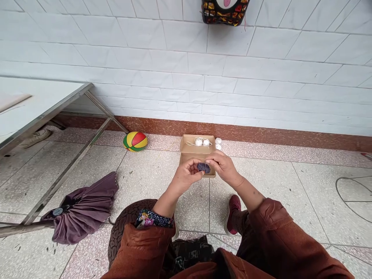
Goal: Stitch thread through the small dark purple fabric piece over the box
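A small dark purple-grey bundle of yarn [203, 167] sits between my two hands, above an open cardboard box [183, 158]. My left hand [187, 174] is closed round its left side with bent fingers. At its upper right, the thumb and fingers of my right hand [222, 166] are pinched together; whatever strand they hold is too small to make out. Two white yarn balls [198, 142] with loose strands lie on the box's opened lid [188, 147]. More white balls [218, 143] rest on the floor just right of the lid. My hands hide much of the box's inside.
A metal-framed table [52, 104] stands at the left, with a folded purple umbrella [87, 207] by its leg. A colourful ball [135, 141] lies near the tiled wall [162, 66]. At the right is a wire frame [353, 199]. A dark patterned basket [225, 13] hangs above.
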`<state>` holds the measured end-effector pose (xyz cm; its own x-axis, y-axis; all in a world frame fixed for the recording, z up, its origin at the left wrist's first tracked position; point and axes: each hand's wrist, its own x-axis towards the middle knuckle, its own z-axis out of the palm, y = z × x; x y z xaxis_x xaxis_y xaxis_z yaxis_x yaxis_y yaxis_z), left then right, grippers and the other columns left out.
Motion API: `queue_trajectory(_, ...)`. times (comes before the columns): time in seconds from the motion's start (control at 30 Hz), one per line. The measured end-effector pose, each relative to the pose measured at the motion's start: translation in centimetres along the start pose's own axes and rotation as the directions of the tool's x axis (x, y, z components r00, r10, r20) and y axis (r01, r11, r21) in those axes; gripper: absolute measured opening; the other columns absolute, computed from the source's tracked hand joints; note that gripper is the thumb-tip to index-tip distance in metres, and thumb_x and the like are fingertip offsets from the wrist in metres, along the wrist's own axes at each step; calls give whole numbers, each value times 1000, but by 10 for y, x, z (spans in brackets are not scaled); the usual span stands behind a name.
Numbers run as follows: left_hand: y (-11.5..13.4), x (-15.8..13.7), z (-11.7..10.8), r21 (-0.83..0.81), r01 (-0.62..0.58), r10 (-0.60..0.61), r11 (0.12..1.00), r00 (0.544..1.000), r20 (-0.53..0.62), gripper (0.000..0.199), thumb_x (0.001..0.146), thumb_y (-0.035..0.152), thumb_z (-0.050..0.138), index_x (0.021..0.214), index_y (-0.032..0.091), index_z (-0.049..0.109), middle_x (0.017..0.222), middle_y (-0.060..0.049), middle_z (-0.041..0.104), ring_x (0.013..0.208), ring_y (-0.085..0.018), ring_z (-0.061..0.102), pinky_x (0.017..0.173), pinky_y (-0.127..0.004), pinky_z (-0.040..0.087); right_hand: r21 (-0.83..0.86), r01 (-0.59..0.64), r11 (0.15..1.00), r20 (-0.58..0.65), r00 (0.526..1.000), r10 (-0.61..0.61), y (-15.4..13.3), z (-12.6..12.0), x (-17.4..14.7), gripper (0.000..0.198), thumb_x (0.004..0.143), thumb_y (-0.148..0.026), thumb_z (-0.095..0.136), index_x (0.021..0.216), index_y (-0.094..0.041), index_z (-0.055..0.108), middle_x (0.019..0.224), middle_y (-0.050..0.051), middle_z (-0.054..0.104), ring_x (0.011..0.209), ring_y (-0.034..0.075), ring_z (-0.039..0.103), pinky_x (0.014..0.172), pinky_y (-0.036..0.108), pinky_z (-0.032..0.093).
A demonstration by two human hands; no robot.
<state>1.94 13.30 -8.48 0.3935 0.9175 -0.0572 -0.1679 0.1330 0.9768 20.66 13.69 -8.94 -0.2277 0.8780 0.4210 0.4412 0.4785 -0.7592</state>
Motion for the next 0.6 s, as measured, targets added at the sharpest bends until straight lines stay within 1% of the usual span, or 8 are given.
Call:
queue_trajectory(0.07,0,-1,1,-40,-14,14,999,1000,9,25,68,18,77,90,19,65,82,0,65,74,-12,58,67,-25,43,53,-80,995,-6,997,81,1,5,1,23,98,-37,53,87,-23,66,81,4,63,78,19,58,73,32,47)
queue_trajectory(0.17,-1,-1,0,-116,-46,42,992,999,-33,31,67,18,78,94,20,63,87,0,65,80,-13,60,74,-26,45,149,-202,968,24,979,201,0,15,0,20,97,-34,50,86,-22,61,77,1,60,72,16,55,68,29,45)
queue_trajectory(0.27,-3,-1,-2,-145,-70,57,987,994,-90,33,67,19,79,96,20,63,90,0,65,82,-13,60,78,-26,46,224,-280,934,107,959,262,0,24,-2,18,96,-33,49,87,-21,60,77,-1,60,69,14,53,65,26,43)
queue_trajectory(0.37,-3,1,-4,-128,-103,77,986,978,-194,31,68,21,78,95,20,63,89,0,66,81,-13,61,79,-27,47,263,-336,904,192,937,292,-1,31,-6,21,95,-37,50,85,-20,58,72,-2,59,63,13,52,60,24,41)
queue_trajectory(0.4,-3,2,-5,-118,-109,81,987,971,-226,31,68,21,78,95,20,63,89,0,67,81,-13,61,78,-27,47,251,-331,910,205,937,284,-2,32,-7,22,95,-37,51,83,-20,58,70,-2,58,63,13,52,60,24,41)
queue_trajectory(0.47,-2,3,-8,-73,-109,86,991,959,-272,31,68,20,77,94,19,62,89,-1,68,80,-14,62,77,-27,47,207,-275,939,218,949,229,-6,32,-9,24,95,-36,52,79,-20,59,70,-2,58,65,13,53,63,25,42)
queue_trajectory(0.53,-2,5,-11,11,-102,101,995,948,-303,32,66,18,77,94,18,62,89,-2,69,78,-14,62,75,-27,47,179,-197,964,237,960,152,-11,27,-10,23,95,-35,53,80,-20,61,72,-1,60,68,14,54,66,26,43)
queue_trajectory(0.6,-3,7,-14,126,-96,132,987,937,-325,31,64,15,75,93,18,64,86,-2,69,73,-13,60,71,-27,47,195,-152,969,258,961,99,-16,18,-10,21,95,-36,55,84,-21,64,75,0,62,68,14,55,67,27,44)
